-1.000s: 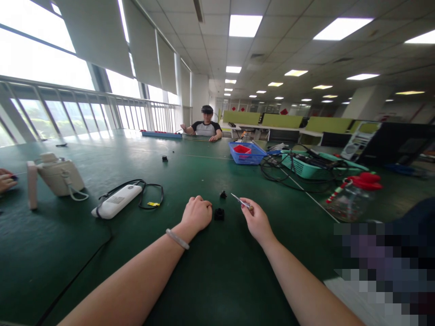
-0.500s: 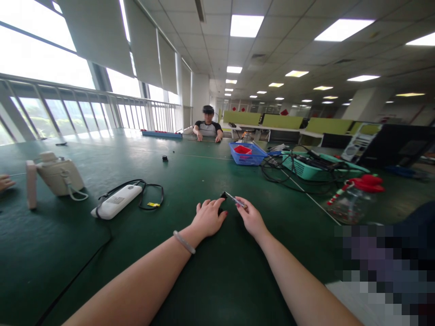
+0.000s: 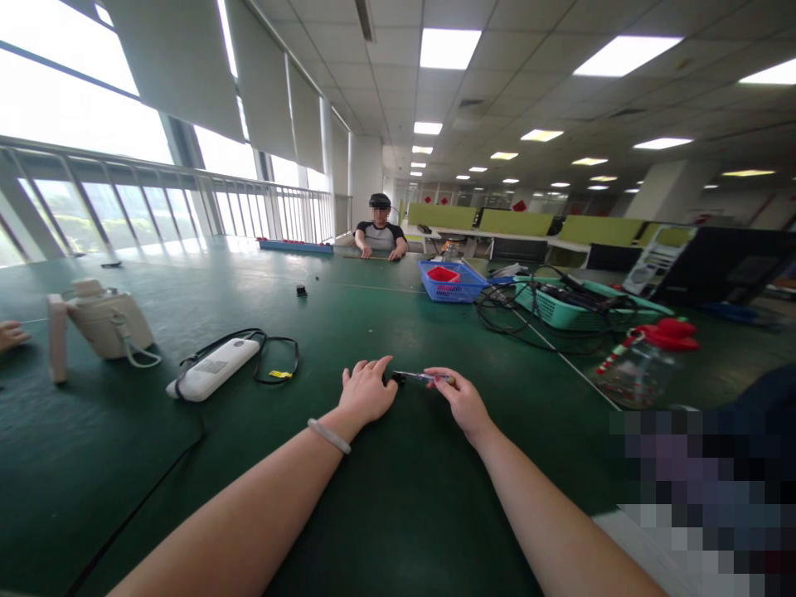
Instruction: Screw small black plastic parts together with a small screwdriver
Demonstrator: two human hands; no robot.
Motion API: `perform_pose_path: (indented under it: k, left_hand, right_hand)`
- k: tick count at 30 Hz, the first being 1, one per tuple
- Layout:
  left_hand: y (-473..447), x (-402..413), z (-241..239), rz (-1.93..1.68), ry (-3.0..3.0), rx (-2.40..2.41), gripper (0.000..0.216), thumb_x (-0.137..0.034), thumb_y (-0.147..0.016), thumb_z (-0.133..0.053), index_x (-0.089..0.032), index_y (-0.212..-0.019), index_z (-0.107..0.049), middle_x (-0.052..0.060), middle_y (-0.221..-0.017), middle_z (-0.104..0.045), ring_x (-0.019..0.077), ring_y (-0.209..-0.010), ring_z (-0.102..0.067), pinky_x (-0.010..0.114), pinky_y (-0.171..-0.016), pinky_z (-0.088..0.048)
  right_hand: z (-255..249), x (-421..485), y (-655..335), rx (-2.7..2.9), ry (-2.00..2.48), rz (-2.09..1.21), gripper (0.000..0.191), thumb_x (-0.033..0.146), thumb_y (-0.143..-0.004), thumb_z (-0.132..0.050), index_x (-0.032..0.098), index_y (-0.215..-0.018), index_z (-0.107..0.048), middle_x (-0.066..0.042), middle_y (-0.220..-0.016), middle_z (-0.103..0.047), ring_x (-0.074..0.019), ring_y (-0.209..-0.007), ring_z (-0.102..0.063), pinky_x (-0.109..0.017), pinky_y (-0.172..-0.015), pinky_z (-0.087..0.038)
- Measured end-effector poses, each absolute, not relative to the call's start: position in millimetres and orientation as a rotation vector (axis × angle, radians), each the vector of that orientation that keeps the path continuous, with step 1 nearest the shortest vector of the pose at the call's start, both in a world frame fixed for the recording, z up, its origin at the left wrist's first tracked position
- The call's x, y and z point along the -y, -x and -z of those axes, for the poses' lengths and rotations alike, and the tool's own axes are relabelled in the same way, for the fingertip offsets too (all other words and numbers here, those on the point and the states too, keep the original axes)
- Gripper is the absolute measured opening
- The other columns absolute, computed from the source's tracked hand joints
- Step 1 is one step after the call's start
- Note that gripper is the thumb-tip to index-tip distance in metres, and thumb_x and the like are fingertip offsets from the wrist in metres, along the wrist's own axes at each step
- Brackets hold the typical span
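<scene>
Head view, from where I stand: a broad dark green counter [image 3: 435, 514] fills the room's near half. At its far end sits a co-worker [image 3: 381, 239] in a grey shirt with black sleeves, both hands on the edge. A large flat black panel [image 3: 727, 261] leans at the right. Before it come a turquoise plastic basket [image 3: 547, 308] heaped with black cables, a blue plastic basket [image 3: 457, 290] with a red tray inside, and a clear jar with a red lid [image 3: 647, 365], all beyond the right arm. On the left stands a beige strapped bottle [image 3: 112, 323], and nearer, a white oblong device [image 3: 215, 370] carries a printed grey block too small to read. Its black cord loops round to a yellow tag [image 3: 281, 375], also illegible.

The left hand [image 3: 368, 390] has its fingers fanned, thumb tip against a small black piece [image 3: 400, 379]; I cannot tell whether it grips it. The right hand [image 3: 463, 402] pinches a slim silvery tool [image 3: 419, 376], tip at that piece, which lies between the hands. Another little black block [image 3: 302, 290] sits farther off.
</scene>
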State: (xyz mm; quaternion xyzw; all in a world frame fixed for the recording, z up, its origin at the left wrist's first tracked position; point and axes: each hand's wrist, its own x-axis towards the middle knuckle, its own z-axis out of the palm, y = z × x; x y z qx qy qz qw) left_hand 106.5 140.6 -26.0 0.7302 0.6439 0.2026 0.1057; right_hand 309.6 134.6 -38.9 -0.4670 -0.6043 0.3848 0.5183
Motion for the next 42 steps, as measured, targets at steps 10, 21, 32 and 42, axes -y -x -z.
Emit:
perform_pose_path:
  k: [10,21,32,42]
  left_hand:
    - [-106.8,-135.0,26.7,-0.583,-2.425,-1.626,0.046,-0.056,-0.087,-0.051,-0.035,-0.128,-0.056,0.004,-0.131,-0.061,0.0318,-0.126,-0.046,0.061,-0.106,-0.029]
    - [-114.1,-98.2,18.4,-0.576,-2.483,-1.572,0.029,-0.04,-0.091,-0.053,-0.033,-0.115,-0.066,0.003,-0.114,-0.068,0.0268,-0.111,-0.055,0.042,-0.094,-0.044]
    - [-24.6,-8.8,17.0,-0.646,-2.332,-1.545,0.027,-0.038,-0.087,-0.059,-0.032,-0.11,-0.071,0.001,-0.112,-0.07,0.0235,-0.11,-0.057,0.038,-0.099,-0.043]
    - [39.0,10.4,16.9,-0.565,-2.416,-1.477,0.024,-0.039,-0.086,-0.059,-0.036,-0.106,-0.072,0.002,-0.12,-0.067,0.0253,-0.117,-0.055,0.045,-0.106,-0.04]
  right_hand:
    - [41.3,-139.7,-327.2,0.887,0.903,-1.002,0.022,0.04,-0.074,-0.069,0.019,-0.073,-0.073,-0.002,-0.064,-0.06,-0.0144,-0.061,-0.052,-0.03,-0.061,-0.047]
    - [38.5,-139.1,-328.4,0.824,0.833,-1.07,0.017,0.034,-0.073,-0.07,0.017,-0.071,-0.072,-0.001,-0.062,-0.06,-0.0127,-0.058,-0.052,-0.026,-0.055,-0.047]
    - [32.1,-121.9,-329.7,0.842,0.815,-1.144,0.017,0.035,-0.073,-0.07,0.017,-0.073,-0.072,-0.001,-0.062,-0.06,-0.0128,-0.057,-0.053,-0.027,-0.055,-0.047]
    - [34.0,-114.0,-323.7,0.965,0.819,-1.19,0.025,0.043,-0.073,-0.072,0.019,-0.075,-0.072,-0.001,-0.062,-0.059,-0.0142,-0.055,-0.051,-0.03,-0.055,-0.045]
